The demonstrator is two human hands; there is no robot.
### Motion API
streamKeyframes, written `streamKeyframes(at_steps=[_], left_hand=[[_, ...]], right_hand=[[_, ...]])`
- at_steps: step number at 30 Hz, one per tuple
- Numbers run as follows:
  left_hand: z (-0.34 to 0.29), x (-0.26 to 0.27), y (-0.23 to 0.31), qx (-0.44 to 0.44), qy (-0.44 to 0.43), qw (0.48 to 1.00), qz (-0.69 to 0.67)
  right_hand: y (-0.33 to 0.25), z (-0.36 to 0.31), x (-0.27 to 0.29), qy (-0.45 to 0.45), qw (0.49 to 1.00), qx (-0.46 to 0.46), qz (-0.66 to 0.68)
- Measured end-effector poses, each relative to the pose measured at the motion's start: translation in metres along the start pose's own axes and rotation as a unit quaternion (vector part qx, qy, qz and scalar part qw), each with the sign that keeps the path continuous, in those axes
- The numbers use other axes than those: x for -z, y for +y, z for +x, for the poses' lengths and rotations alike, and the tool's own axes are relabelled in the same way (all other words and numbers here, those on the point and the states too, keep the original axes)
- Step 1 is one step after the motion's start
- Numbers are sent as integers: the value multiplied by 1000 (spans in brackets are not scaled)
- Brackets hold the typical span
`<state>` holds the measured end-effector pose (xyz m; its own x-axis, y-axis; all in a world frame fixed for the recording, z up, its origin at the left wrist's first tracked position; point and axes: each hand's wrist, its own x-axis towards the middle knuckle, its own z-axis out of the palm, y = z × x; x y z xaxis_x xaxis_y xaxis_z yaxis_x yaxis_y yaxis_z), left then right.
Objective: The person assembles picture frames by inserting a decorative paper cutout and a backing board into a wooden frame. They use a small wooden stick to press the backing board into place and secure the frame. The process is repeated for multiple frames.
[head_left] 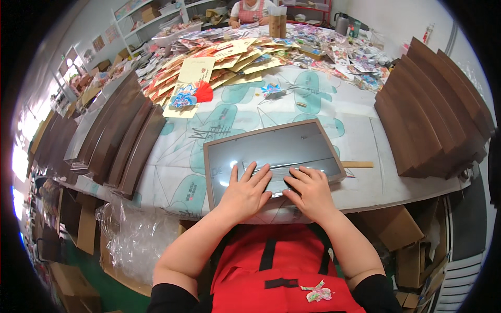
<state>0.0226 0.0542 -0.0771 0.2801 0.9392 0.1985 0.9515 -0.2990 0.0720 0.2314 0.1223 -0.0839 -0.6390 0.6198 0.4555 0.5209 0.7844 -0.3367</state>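
Note:
A brown-framed shallow box (276,141) with a shiny clear front lies on the table before me, slightly turned. My left hand (246,189) rests flat on its glossy surface near the lower middle, fingers spread. Just to the right, my right hand (309,189) lies on the same surface, its fingers also stretched out. Neither hand grips anything. From beneath the frame's right edge a flat wooden stick (359,164) pokes out. Beyond the box lie a blue flower-shaped ornament (271,90) and a blue piece with a red tassel (188,96).
Brown frames (117,133) stand in a row on the left; a tall stack of brown boxes (428,115) rises on the right. Yellow cards (209,62) pile up at the back. Another person (251,13) sits across the table. Clear plastic (138,229) and cardboard boxes (391,227) are below.

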Motion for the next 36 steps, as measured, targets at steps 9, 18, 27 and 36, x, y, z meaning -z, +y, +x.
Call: streamKeyframes(at_steps=[9, 18, 27, 36], left_hand=[[-2, 7, -1, -21, 13, 1000, -8], [65, -8, 27, -85, -44, 995, -31], [152, -43, 46, -98, 41, 954, -280], [106, 3, -138, 300, 441, 453, -714]], right_hand=[[59, 4, 7, 140, 972, -177, -59], [79, 4, 12, 169, 924, -297, 171], [104, -13, -6, 178, 856, -281, 396], [93, -10, -8, 197, 879, -289, 324]])
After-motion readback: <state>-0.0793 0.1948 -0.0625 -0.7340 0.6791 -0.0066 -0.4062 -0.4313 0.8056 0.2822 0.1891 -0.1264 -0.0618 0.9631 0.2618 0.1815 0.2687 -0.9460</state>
